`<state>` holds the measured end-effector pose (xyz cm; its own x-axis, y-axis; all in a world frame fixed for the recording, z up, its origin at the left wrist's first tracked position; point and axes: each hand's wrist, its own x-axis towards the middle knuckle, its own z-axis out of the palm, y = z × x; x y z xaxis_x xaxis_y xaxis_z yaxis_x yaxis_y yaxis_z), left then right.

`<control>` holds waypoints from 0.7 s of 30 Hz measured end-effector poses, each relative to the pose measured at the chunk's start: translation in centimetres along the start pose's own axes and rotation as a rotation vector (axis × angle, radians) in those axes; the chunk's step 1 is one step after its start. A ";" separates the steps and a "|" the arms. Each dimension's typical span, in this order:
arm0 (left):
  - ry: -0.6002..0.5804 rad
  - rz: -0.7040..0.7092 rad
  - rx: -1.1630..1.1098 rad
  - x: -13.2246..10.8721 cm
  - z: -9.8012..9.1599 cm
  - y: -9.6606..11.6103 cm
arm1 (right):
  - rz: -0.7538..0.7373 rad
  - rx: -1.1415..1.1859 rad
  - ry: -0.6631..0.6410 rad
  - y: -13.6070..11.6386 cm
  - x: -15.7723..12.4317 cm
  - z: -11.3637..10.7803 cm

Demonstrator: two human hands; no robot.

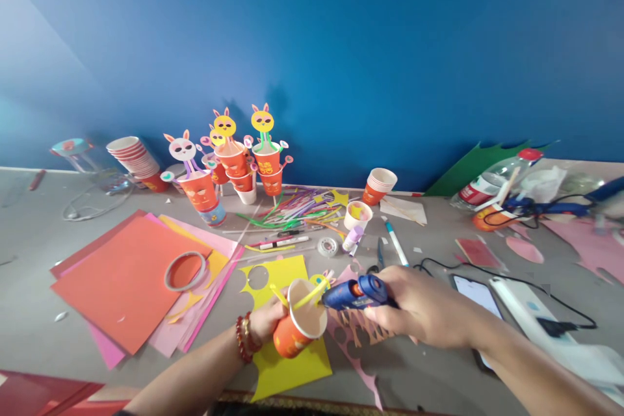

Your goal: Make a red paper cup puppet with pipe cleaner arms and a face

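Orange paper cup (288, 336) with yellow print (white inside), dark blue glue gun (345, 296) with an orange patch, bright yellow sheet (292, 380), red bead bracelet (240, 338), grey worktop (414, 380), deep blue wall (390, 45)

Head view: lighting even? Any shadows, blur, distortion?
Head view: wall paler at left, deeper blue rightward; in head view, soft shadows on it behind the rabbits; head view again, cup stack and bottle lean outward, likely wide-angle stretch; head view, print on held cup too soft to read.

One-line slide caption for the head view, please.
Left hand holding an orange paper cup, right hand holding a blue glue gun near the cup's rim, above a gray table.
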<state>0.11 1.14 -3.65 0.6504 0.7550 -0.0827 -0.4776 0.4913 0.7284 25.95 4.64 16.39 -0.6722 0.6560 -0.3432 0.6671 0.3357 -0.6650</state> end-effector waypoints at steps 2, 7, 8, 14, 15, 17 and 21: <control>-0.005 0.014 0.027 0.0 0.1 0.0 | 0.014 0.005 -0.001 0.0 0.0 0.0; -0.022 0.038 0.075 -0.1 0.1 0.1 | 0.018 0.002 0.001 -0.2 0.0 -0.1; -0.024 0.044 0.081 0.0 0.1 0.1 | 0.011 -0.010 0.010 -0.2 0.0 -0.2; -0.026 0.070 0.108 0.1 -0.3 -0.3 | -0.038 -0.017 0.030 -0.4 -0.1 -0.5; -0.025 0.073 0.110 0.1 -0.3 -0.4 | -0.049 -0.015 0.037 -0.5 -0.2 -0.6; -0.024 0.074 0.111 0.1 -0.5 -0.4 | -0.062 -0.013 0.059 -0.5 -0.3 -0.7; -0.027 0.065 0.099 0.0 -0.7 -0.4 | -0.052 0.005 0.087 -0.4 -0.7 -0.7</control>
<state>-0.10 1.23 -4.40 0.6363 0.7713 -0.0153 -0.4600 0.3952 0.7951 26.38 4.55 17.39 -0.6754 0.6939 -0.2496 0.6304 0.3676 -0.6837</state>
